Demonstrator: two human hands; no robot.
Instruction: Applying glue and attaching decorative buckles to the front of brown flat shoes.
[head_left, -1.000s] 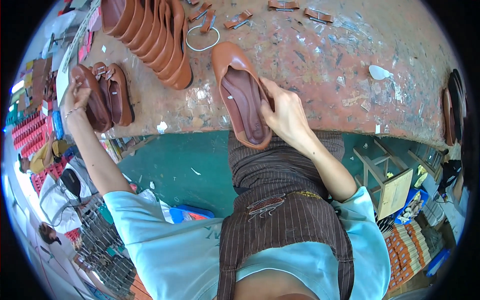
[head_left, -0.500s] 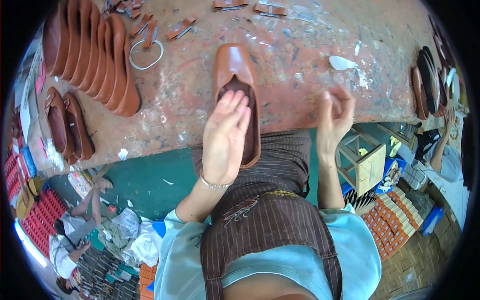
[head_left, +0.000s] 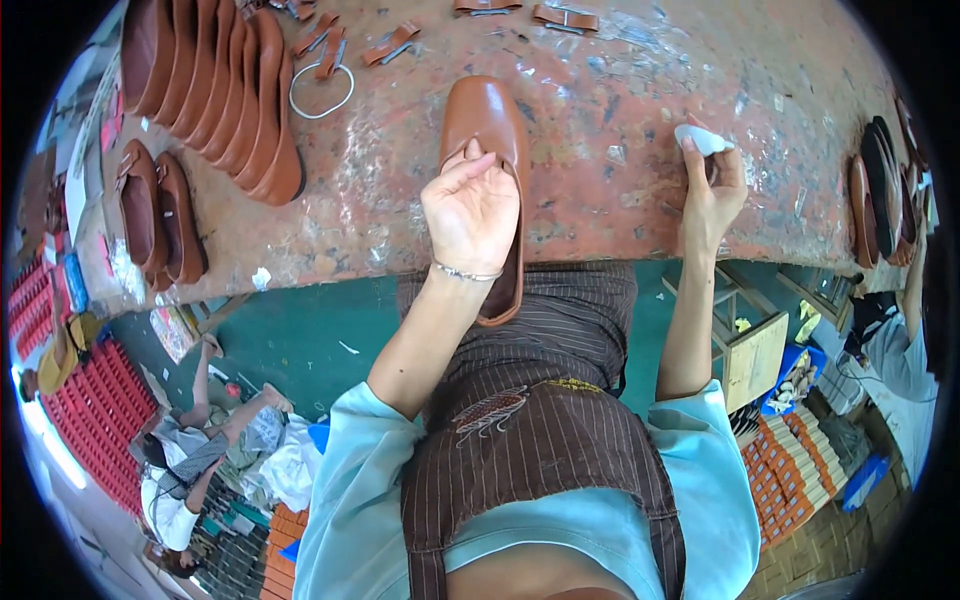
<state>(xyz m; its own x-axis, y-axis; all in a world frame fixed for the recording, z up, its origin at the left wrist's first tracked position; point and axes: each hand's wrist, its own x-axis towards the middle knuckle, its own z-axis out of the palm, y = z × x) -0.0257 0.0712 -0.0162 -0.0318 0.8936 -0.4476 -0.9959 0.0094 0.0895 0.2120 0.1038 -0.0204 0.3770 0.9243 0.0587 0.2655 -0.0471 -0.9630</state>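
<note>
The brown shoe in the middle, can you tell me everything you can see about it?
The brown shoe is a flat slip-on that looks like smooth, shiny leather, with a squarish toe. It lies on the stained reddish workbench, toe pointing away from the person, heel hanging over the near edge above the striped apron. The left hand is pressed into its opening, covering the inside. The right hand is apart from it, at a small white piece.

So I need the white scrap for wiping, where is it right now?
In the head view the small white piece lies on the worn bench to the right, at the right hand's fingertips, well right of the brown shoe under the left hand.
</note>
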